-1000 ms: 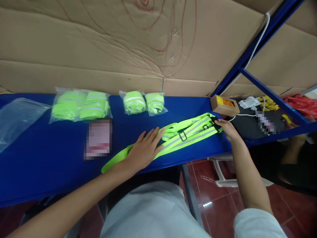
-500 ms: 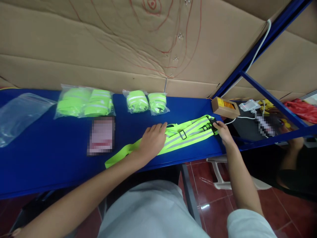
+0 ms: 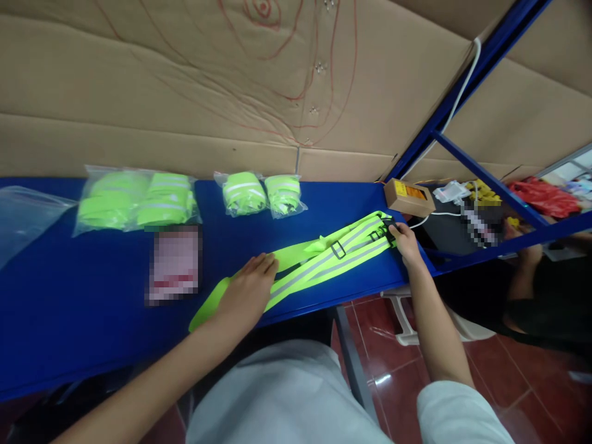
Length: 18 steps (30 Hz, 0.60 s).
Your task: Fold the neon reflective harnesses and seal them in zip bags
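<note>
A neon-yellow reflective strap vest (image 3: 319, 268) with grey stripes lies stretched out along the blue table. Black buckles and a black slider show on its straps. My left hand (image 3: 250, 287) lies flat over the left part of the vest, its fingers extended and pressing on the straps. At the vest's right end, my right hand (image 3: 406, 242) pinches the black buckle end between thumb and fingers. The left tip of the vest sticks out past my left hand, near the table's front edge.
Bagged yellow bundles (image 3: 169, 200) and two smaller ones (image 3: 245, 194) sit along the cardboard wall. A blurred-out pack (image 3: 174, 262) and a clear plastic bag (image 3: 28, 216) lie leftward. A cardboard box (image 3: 409, 198) stands by the blue frame. Another person's arm (image 3: 525, 271) shows at right.
My left hand has slid left along the vest, uncovering more of the straps. My right hand keeps its hold on the buckle end. The camera view has shifted slightly.
</note>
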Available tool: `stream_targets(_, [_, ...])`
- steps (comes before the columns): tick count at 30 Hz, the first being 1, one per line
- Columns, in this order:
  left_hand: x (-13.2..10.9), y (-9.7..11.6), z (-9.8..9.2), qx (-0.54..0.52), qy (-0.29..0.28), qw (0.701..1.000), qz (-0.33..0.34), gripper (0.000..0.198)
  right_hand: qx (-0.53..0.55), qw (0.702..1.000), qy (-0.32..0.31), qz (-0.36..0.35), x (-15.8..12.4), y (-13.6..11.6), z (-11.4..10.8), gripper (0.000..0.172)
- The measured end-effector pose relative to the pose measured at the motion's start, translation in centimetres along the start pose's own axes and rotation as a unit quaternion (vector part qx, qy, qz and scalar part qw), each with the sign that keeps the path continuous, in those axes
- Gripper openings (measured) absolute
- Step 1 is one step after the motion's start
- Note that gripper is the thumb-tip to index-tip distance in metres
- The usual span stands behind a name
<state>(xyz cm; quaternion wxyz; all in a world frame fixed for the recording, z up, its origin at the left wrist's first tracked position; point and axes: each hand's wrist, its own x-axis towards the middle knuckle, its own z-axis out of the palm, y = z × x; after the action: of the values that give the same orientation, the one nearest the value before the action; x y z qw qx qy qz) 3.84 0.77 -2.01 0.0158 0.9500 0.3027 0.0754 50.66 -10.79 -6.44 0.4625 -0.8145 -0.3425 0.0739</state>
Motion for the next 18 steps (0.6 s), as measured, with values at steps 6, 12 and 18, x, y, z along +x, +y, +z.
stream_targets(6, [5.4, 9.9, -2.2, -0.008, 0.042, 0.999, 0.015, 0.054, -0.009, 0.999, -0.039, 0.035, 0.3, -0.6, -0.5, 0.030])
stream_targets(12, [15.7, 18.5, 0.9, -0.149, 0.010, 0.989, 0.010, 0.086, -0.061, 0.994, -0.083, 0.031, 0.5, -1.8, -1.6, 0.030])
stream_targets(18, [16.8, 16.5, 5.5, -0.166, -0.049, 0.984, 0.031, 0.071, -0.176, 0.981, -0.079, -0.011, 1.4, -2.3, -2.1, 0.030])
